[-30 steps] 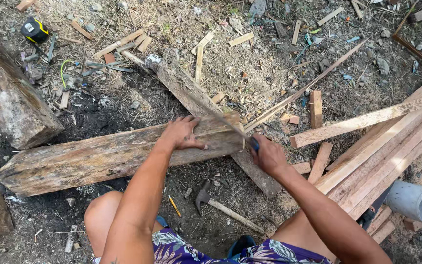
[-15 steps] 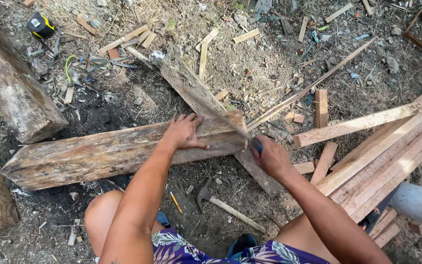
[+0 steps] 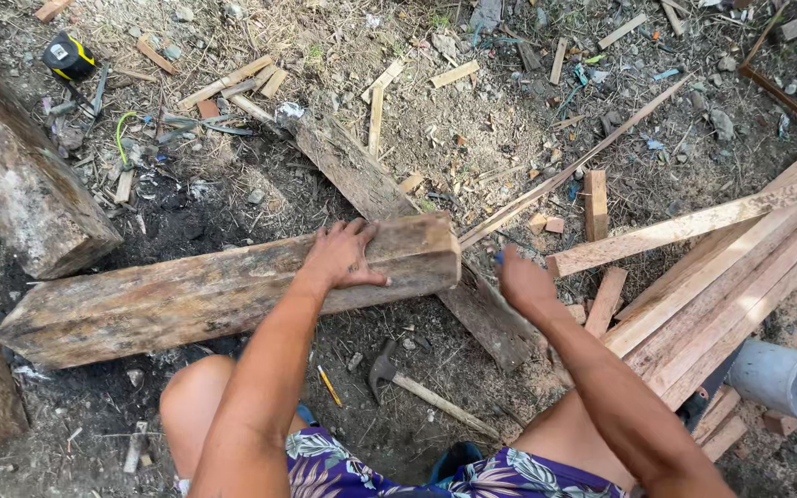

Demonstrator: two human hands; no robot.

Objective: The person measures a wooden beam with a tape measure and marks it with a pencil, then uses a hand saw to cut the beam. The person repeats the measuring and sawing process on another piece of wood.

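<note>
A thick weathered wooden beam [image 3: 186, 295] lies crosswise in front of me, resting on a diagonal old plank [image 3: 362, 184]. My left hand [image 3: 343, 256] lies flat on the beam's top near its right end, fingers spread. My right hand [image 3: 523, 281] hovers just right of that end, closed around a small blue object [image 3: 500, 257] whose tip shows at the knuckles. A hammer [image 3: 385, 366] and a yellow pencil [image 3: 329, 385] lie on the ground between my knees.
Long pale planks [image 3: 740, 286] are stacked at the right, with a grey pipe [image 3: 786, 380] below them. A heavy log [image 3: 20, 194] lies at the left, a yellow-black tape measure [image 3: 68, 55] beyond it. Wood offcuts and chips litter the dirt.
My right hand has drawn slightly up and to the right, away from the beam's end. My left hand stays pressed on the beam.
</note>
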